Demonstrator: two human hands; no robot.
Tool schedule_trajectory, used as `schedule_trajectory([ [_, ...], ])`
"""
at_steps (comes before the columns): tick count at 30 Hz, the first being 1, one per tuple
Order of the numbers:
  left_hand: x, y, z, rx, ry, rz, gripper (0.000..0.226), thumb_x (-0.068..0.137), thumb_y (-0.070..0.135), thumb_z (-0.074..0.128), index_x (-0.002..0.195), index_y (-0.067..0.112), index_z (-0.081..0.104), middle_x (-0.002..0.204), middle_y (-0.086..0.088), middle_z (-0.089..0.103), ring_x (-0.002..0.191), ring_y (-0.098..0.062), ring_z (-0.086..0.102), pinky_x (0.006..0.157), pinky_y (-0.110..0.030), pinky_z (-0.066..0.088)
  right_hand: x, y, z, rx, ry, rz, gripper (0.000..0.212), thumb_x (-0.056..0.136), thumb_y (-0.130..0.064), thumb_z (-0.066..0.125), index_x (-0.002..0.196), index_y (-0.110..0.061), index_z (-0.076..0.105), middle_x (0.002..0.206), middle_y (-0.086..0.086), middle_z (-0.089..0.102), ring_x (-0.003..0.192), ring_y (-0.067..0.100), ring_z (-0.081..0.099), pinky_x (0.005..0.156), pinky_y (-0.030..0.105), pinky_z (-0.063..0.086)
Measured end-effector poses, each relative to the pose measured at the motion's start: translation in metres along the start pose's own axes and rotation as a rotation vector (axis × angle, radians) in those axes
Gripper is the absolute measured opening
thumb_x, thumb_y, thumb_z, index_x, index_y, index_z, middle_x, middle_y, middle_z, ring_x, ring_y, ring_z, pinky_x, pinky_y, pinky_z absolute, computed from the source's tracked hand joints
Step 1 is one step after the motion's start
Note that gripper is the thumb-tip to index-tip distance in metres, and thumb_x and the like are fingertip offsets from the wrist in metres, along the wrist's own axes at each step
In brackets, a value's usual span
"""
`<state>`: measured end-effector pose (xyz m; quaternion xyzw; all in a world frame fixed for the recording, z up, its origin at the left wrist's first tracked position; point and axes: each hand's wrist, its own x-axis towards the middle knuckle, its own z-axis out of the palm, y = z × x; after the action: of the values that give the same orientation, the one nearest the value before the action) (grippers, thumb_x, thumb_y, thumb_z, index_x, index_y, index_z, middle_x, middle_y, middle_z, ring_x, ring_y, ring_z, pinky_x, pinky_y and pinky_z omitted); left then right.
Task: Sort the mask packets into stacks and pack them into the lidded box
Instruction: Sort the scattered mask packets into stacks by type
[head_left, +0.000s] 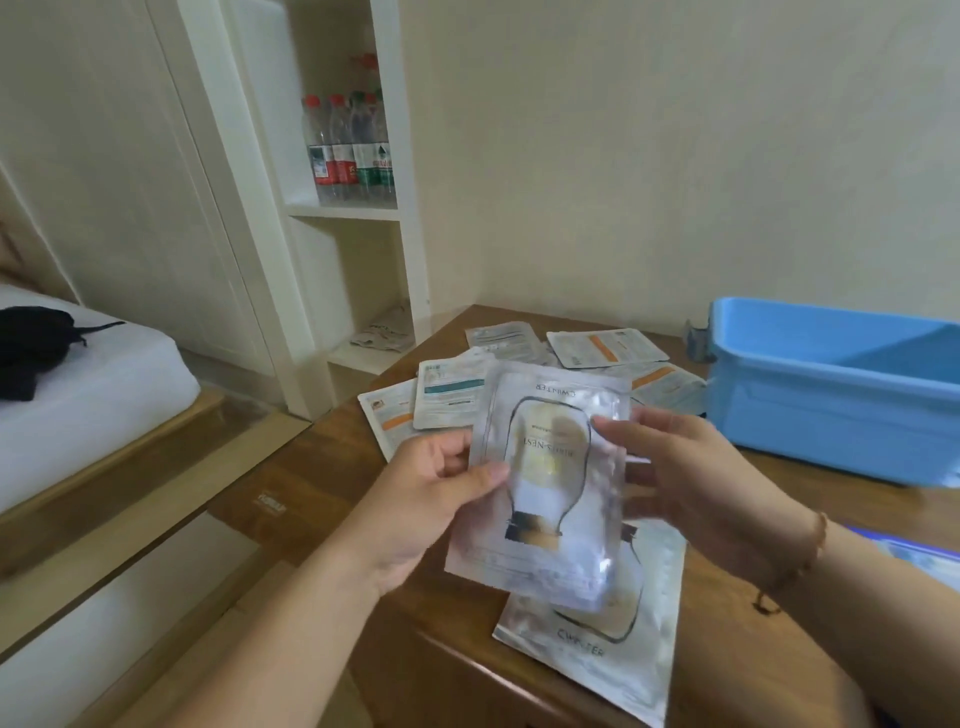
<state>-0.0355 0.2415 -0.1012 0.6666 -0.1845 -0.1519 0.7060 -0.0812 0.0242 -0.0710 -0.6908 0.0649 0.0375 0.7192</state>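
Both hands, left (421, 499) and right (691, 483), gripped a silvery foil mask packet (545, 483) with curled fingers (615, 428) above the brown wooden tabletop (322, 467), left of the blue plastic box (831, 410).

Both hands hold one packet (545, 483) above another packet (597, 639) on the counter (311, 483); loose packets (519, 374) lie behind, the box (831, 395) right.

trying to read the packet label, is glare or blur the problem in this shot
Head view: both; glare whitens the silver foil mask packet held by the left hand and right hand, its print is soft and upside down; the blue plastic box is sharper.
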Motion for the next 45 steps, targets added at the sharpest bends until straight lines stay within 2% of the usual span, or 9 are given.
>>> schedule_trajectory([
  [3,0.005,0.007,-0.011,0.118,-0.180,-0.025,0.023,0.084,0.014,0.070,0.106,0.013,0.073,0.112,-0.007,0.073,0.105,-0.023,0.068,0.091,-0.033,0.053,0.004,-0.016,-0.025,-0.078,0.002,-0.158,0.039,0.081,-0.040,0.070,0.111,-0.015,0.067,0.109,0.011,0.071,0.094,0.035,0.067,0.073,0.041,0.056],
  [6,0.010,0.015,-0.013,0.155,-0.364,-0.065,0.024,0.085,0.012,0.071,0.106,0.000,0.069,0.104,-0.013,0.072,0.093,-0.022,0.067,0.083,-0.031,0.054,0.006,-0.025,-0.037,-0.402,-0.290,-0.079,0.044,0.078,-0.050,0.072,0.110,-0.020,0.070,0.107,0.010,0.072,0.093,0.036,0.066,0.081,0.046,0.051],
  [9,0.013,0.019,-0.006,0.199,-0.431,-0.103,0.018,0.085,0.010,0.068,0.103,0.008,0.072,0.099,-0.012,0.073,0.089,-0.021,0.069,0.077,-0.025,0.057,0.006,-0.016,-0.035,-0.516,-0.522,0.029,0.036,0.087,-0.029,0.069,0.115,-0.007,0.066,0.112,0.015,0.071,0.103,0.036,0.068,0.092,0.051,0.051],
  [13,0.017,0.007,-0.012,-0.155,-0.208,-0.153,0.045,0.087,0.044,0.064,0.120,0.013,0.069,0.118,-0.016,0.069,0.107,-0.032,0.066,0.090,-0.042,0.053,0.006,-0.009,-0.033,-0.091,-0.293,0.009,0.025,0.083,-0.010,0.066,0.105,0.003,0.067,0.098,0.019,0.074,0.081,0.027,0.073,0.071,0.035,0.061],
  [17,0.011,-0.012,0.002,-0.775,-0.136,-0.226,0.073,0.089,0.063,0.048,0.137,0.008,0.053,0.130,-0.019,0.062,0.116,-0.036,0.062,0.090,-0.046,0.055,0.010,0.003,-0.031,0.248,0.047,-0.009,0.041,0.080,-0.019,0.068,0.119,-0.006,0.064,0.107,0.015,0.073,0.097,0.030,0.071,0.083,0.044,0.058],
  [24,0.014,-0.020,0.042,-0.325,0.074,-0.179,0.029,0.089,0.014,0.064,0.117,0.011,0.067,0.116,-0.014,0.071,0.108,-0.031,0.068,0.088,-0.048,0.056,-0.007,0.016,-0.019,0.065,-0.042,0.055,0.035,0.087,-0.021,0.065,0.119,-0.008,0.063,0.105,0.017,0.073,0.098,0.032,0.071,0.090,0.053,0.054],
  [29,0.010,-0.014,0.019,0.008,-0.173,-0.292,0.031,0.090,0.008,0.065,0.120,0.001,0.064,0.114,-0.015,0.072,0.105,-0.028,0.069,0.079,-0.036,0.059,-0.015,0.004,-0.049,-0.095,-0.088,0.065,0.057,0.081,-0.037,0.067,0.133,-0.018,0.054,0.111,0.019,0.069,0.089,0.035,0.069,0.057,0.036,0.057],
  [36,0.005,-0.014,0.032,0.614,-0.091,-0.260,0.061,0.081,0.030,0.079,0.135,0.022,0.053,0.081,0.003,0.077,0.079,-0.009,0.073,0.085,-0.029,0.056,-0.024,0.030,-0.044,-0.344,0.008,0.239,0.101,0.081,0.001,0.073,0.151,-0.038,0.011,0.079,0.022,0.073,0.055,0.027,0.069,0.044,0.030,0.053],
  [45,-0.007,-0.024,0.031,1.073,-0.079,-0.101,0.046,0.083,0.050,0.071,0.126,0.039,0.058,0.069,0.007,0.071,0.071,-0.002,0.066,0.085,-0.023,0.052,-0.026,0.037,-0.036,-0.794,-0.057,0.292,0.080,0.083,-0.025,0.075,0.147,-0.034,0.028,0.073,0.005,0.074,0.054,0.015,0.067,0.049,0.025,0.053],
])
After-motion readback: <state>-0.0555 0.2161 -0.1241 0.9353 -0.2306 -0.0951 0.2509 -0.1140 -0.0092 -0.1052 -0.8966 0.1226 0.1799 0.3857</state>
